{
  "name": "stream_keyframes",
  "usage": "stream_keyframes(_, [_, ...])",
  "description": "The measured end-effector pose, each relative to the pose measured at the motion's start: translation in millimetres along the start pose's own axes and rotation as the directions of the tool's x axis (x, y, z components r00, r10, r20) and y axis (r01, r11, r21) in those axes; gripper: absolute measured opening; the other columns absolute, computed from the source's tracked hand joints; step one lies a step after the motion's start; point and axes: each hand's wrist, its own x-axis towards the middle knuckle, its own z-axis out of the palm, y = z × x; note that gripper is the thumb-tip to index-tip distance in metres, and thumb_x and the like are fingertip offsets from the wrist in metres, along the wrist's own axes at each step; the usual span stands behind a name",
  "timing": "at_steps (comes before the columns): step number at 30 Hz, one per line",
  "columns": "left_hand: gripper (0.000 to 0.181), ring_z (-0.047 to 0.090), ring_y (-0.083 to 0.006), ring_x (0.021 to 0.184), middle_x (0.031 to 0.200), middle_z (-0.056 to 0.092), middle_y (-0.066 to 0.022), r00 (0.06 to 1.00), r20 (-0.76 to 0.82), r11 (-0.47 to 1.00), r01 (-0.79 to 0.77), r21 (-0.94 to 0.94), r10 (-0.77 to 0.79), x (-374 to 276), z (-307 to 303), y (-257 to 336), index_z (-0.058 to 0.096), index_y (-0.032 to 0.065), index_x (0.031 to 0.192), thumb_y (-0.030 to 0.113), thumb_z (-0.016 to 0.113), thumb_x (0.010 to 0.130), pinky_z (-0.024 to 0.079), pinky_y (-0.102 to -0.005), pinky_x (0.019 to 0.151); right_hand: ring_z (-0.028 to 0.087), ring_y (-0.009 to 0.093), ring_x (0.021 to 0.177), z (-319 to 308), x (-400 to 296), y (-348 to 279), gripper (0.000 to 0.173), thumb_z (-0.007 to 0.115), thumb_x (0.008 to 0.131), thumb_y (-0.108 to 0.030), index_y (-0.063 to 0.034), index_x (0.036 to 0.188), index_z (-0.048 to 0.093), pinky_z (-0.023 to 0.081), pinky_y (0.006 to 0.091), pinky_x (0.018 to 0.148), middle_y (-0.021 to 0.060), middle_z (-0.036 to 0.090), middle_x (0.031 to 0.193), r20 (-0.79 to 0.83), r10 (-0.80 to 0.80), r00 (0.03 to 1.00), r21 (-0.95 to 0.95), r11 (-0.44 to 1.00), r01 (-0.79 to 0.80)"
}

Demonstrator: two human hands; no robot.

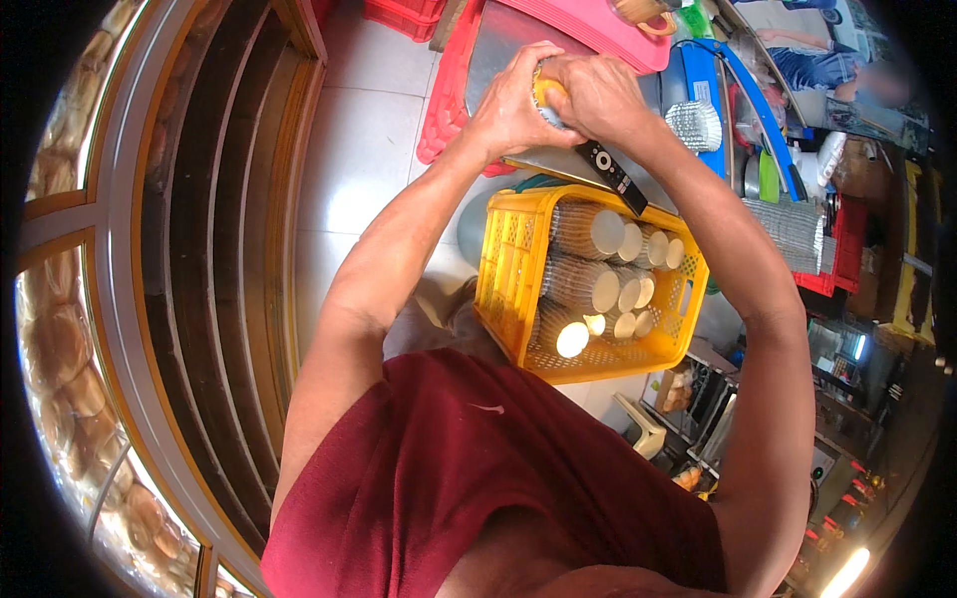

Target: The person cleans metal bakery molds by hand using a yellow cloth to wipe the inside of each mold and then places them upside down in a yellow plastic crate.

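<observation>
Near the top centre, my left hand [516, 101] and my right hand [602, 93] come together around a small round item [549, 93], yellow with a silvery, ridged rim. My left fingers curl around its side, while my right hand covers much of its top, so its kind cannot be told. Beneath the hands lies a metal-topped surface [486, 52]. A black remote control [613, 178] sticks out over its near edge. Below that, a yellow plastic crate [516, 247] holds several stacks of ridged cups with pale round bases [607, 232].
Pink trays [583, 30] are stacked at the top. To the right are a blue sealer-like device [762, 112], a stack of foil cups [695, 125] and a red crate [848, 247]. Wooden shelves [224, 224] stand left. A person [807, 67] is at the upper right.
</observation>
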Motion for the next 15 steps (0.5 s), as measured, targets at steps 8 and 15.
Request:
stream_keyframes(8, [0.110,0.057,-0.0340,0.130,0.139,0.055,-0.0182,1.000,-0.016,1.000,0.019,-0.005,-0.019,2.8,3.3,0.4,0.045,0.0037,0.141,0.040,0.099,0.053,0.046,-0.0420,0.110,0.070,0.038,0.075,1.6,4.0,10.9,0.017,0.066,0.077,-0.014,-0.0101,0.090,0.076,0.052,0.0552,0.071,0.0151,0.073,0.078,0.051,-0.133,0.990,0.006,0.991,0.133])
stream_keyframes(15, [0.110,0.055,-0.0294,0.130,0.136,0.056,-0.0156,0.999,-0.051,0.999,-0.015,0.046,0.018,1.3,12.0,2.5,0.044,0.0039,0.142,0.037,0.101,0.053,0.045,-0.0405,0.112,0.072,0.033,0.088,-4.2,-10.3,5.0,0.020,0.067,0.081,-0.016,-0.0070,0.096,0.075,0.052,0.0470,0.075,0.0143,0.075,0.090,0.118,0.046,0.992,-0.233,0.972,-0.017])
